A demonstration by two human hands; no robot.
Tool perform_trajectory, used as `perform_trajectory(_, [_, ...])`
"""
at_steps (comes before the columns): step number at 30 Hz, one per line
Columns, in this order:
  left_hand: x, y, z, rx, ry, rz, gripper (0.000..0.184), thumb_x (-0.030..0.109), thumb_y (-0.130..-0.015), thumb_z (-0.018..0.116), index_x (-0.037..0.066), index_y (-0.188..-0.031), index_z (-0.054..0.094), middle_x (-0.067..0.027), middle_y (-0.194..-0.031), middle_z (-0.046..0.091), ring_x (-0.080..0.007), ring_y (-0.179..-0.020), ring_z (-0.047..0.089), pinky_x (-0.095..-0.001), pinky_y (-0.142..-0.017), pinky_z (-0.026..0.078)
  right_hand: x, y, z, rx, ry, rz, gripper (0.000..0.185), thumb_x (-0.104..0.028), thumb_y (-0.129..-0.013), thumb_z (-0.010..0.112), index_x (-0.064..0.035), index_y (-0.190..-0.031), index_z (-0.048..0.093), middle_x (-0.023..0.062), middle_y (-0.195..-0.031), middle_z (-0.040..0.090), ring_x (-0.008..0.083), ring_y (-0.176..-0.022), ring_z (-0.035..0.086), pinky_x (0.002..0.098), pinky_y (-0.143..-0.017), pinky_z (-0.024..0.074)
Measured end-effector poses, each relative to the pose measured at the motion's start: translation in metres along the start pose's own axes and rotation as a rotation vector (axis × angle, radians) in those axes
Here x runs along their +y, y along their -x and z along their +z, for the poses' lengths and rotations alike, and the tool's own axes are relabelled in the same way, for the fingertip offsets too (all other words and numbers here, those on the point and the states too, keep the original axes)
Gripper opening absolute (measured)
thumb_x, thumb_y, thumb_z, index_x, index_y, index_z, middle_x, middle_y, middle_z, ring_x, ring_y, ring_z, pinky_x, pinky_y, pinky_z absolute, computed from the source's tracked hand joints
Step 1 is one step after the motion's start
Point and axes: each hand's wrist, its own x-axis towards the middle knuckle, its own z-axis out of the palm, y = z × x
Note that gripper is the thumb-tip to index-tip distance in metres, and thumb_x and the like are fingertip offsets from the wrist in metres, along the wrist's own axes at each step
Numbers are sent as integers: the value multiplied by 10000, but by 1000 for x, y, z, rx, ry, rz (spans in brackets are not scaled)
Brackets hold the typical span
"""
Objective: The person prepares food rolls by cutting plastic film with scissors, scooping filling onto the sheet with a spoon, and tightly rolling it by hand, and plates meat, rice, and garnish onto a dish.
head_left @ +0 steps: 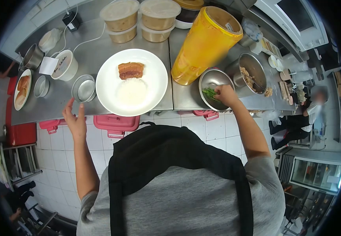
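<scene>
My right hand (226,95) reaches into a steel mixing bowl (216,76), its fingers closed on some cut green vegetables (209,93). My left hand (76,121) is held at the table's front edge with fingers apart and nothing in it. Just beyond its fingertips is a small round metal cup (86,89). Between my hands, a large white plate (110,98) carries sliced, browned meat that looks like pork belly (131,70) and a mound of white rice (132,91).
A tall yellow container (202,43) leans behind the mixing bowl. To its right is a steel pot (237,72) of shredded food. Lidded tubs (119,17) stand at the back; a white tub (66,67) and oval dish (28,74) are left. Another person (316,106) stands far right.
</scene>
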Motion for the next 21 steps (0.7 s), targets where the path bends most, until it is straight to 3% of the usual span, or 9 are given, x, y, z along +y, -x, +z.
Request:
perform_trajectory(6, [3,2,-7,-18,31,-53,437,248,-861,671,125,-1263,550,-110,-1255,436,-194,-1075,455,-262,-668,453,-7,6,-49,50,-175,14,191,-144,-648,725,-6,-694,601,159,-647,600,302,-584,580,390,-595,461])
perform_trajectory(8, [3,3,-9,1,55,-79,440,247,-857,677,112,-1258,553,-116,-1253,439,-205,-1075,454,-264,-702,455,-20,9,-87,-35,-89,2,212,-129,-660,724,16,-683,571,123,-584,539,228,-520,493,362,-543,407])
perform_trajectory(10, [1,4,-14,24,60,-75,448,246,-852,682,102,-1255,553,-124,-1253,444,-217,-1080,453,-270,-740,455,-52,19,-120,-106,-235,6,224,-120,-670,726,21,-675,552,93,-556,474,175,-516,426,345,-524,370])
perform_trajectory(13, [0,8,-14,48,37,-38,464,237,-837,695,90,-1253,552,-144,-1258,463,-247,-1102,446,-296,-832,435,-99,16,-133,-323,-446,-76,255,-154,-673,737,18,-682,549,72,-563,454,150,-537,423,325,-526,365])
perform_trajectory(16, [-9,13,-9,44,19,-13,464,225,-831,697,92,-1251,552,-144,-1264,468,-248,-1109,447,-309,-837,433,-171,-11,-119,-359,-221,-380,205,-128,-684,735,-8,-741,578,44,-585,460,115,-553,447,297,-529,374])
perform_trajectory(21, [5,24,-21,43,105,-100,475,222,-828,694,97,-1260,541,-137,-1250,452,-252,-1104,450,-307,-866,414,-258,-96,-38,-343,-259,-645,256,-190,-666,748,-7,-821,659,110,-681,610,212,-640,582,327,-625,469])
